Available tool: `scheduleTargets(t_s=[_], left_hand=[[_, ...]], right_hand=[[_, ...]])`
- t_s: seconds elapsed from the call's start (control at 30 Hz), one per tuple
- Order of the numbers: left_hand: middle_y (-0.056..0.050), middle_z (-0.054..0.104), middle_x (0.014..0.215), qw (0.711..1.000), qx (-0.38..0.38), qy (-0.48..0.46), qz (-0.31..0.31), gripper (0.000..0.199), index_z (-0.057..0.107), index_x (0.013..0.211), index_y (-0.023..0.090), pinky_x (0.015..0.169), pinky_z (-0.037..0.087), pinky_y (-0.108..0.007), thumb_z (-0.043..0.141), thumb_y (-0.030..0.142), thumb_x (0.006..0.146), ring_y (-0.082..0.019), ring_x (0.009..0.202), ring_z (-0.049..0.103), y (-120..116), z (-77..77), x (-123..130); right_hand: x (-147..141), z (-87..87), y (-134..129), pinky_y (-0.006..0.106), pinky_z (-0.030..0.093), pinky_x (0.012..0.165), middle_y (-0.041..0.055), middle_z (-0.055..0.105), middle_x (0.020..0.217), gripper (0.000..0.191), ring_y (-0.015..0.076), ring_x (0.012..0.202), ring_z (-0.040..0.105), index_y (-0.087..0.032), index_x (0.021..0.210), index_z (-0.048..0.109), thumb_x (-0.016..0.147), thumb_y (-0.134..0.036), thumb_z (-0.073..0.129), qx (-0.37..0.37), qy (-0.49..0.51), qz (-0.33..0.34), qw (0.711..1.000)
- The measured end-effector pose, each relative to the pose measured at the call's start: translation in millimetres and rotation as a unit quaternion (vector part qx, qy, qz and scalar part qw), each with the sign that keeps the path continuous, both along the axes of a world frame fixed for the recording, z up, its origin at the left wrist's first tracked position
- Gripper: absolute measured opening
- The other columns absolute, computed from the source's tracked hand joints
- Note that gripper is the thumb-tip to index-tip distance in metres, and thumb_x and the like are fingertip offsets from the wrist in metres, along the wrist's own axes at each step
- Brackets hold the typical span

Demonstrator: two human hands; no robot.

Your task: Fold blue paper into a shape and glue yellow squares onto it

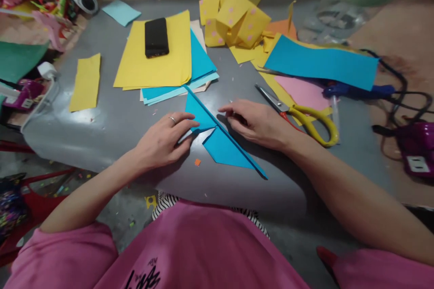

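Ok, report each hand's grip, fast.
Left hand: at the folded blue paper; whether pinching it cannot be told.
Right hand: open, loosely curled, holding nothing visible.

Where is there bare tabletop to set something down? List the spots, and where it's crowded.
Bare grey tabletop lies between the small yellow sheet and the left hand, and between the folded blue paper's near end and the right forearm. Crowded: the right side, with scissors, a blue strip and dotted yellow paper.

Black phone (156,38) on yellow sheets (172,65), yellow-handled scissors (283,108), pink paper (303,91)
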State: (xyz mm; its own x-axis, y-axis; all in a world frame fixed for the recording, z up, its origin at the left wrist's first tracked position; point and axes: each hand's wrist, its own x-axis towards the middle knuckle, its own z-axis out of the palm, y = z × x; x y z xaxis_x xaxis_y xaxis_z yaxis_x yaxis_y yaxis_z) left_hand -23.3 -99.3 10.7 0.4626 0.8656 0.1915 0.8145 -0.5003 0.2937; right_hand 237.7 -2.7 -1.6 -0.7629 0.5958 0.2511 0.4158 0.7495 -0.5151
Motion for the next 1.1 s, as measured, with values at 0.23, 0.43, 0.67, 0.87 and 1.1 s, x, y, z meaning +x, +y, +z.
scheduleTargets(t_s=[0.23, 0.43, 0.67, 0.87, 1.1], left_hand=[[-0.016, 0.062, 0.139, 0.991, 0.056, 0.039, -0.112, 0.041, 0.062, 0.132, 0.019, 0.102, 0.045, -0.046, 0.052, 0.04, 0.098, -0.03, 0.12, 0.057, -9.8, -8.8, 28.2], [-0.011, 0.07, 0.128, 0.965, 0.191, 0.067, -0.164, 0.05, 0.061, 0.136, 0.017, 0.103, 0.044, -0.04, 0.057, 0.049, 0.098, -0.025, 0.114, 0.059, -42.1, -31.7, 63.7], [-0.004, 0.077, 0.097, 0.951, 0.237, -0.009, -0.198, 0.021, 0.07, 0.112, 0.018, 0.086, 0.051, -0.034, 0.058, 0.013, 0.096, -0.017, 0.084, 0.067, -41.0, -29.2, 62.4], [-0.003, 0.077, 0.122, 0.965, 0.214, -0.087, -0.121, 0.04, 0.06, 0.139, 0.035, 0.097, 0.049, -0.039, 0.058, 0.031, 0.099, -0.022, 0.108, 0.068, -27.5, -27.4, 36.4], [0.0, 0.08, 0.11, 0.924, 0.369, -0.053, -0.088, 0.037, 0.07, 0.126, 0.034, 0.091, 0.049, -0.038, 0.065, 0.017, 0.093, -0.02, 0.097, 0.062, -21.0, -7.8, 27.5]], right_hand=[[2.2, 9.7, -5.9, 0.029, 0.047, 0.072, 0.0065, 0.075, 0.087, 0.032, 0.0192, 0.076, 0.067, -0.016, 0.12, 0.066, 0.095, -0.025, 0.049, -0.07, -0.041, -0.023, 0.996], [4.1, 12.7, -2.9, 0.028, 0.046, 0.068, 0.0041, 0.075, 0.081, 0.03, 0.0186, 0.074, 0.068, -0.017, 0.119, 0.065, 0.098, -0.033, 0.051, -0.1, -0.023, -0.034, 0.994], [6.0, 7.6, 0.6, 0.03, 0.049, 0.073, 0.0053, 0.074, 0.087, 0.028, 0.0182, 0.078, 0.067, -0.018, 0.118, 0.068, 0.099, -0.032, 0.053, -0.072, -0.01, 0.011, 0.997], [4.8, 4.8, 1.4, 0.036, 0.057, 0.083, 0.0102, 0.069, 0.116, 0.036, 0.0209, 0.098, 0.067, -0.023, 0.13, 0.062, 0.094, -0.024, 0.058, -0.025, 0.061, 0.082, 0.994], [6.1, 19.2, -12.6, 0.037, 0.055, 0.089, 0.0072, 0.076, 0.113, 0.021, 0.0191, 0.102, 0.07, -0.025, 0.118, 0.066, 0.097, -0.021, 0.06, 0.16, 0.12, 0.125, 0.972]])
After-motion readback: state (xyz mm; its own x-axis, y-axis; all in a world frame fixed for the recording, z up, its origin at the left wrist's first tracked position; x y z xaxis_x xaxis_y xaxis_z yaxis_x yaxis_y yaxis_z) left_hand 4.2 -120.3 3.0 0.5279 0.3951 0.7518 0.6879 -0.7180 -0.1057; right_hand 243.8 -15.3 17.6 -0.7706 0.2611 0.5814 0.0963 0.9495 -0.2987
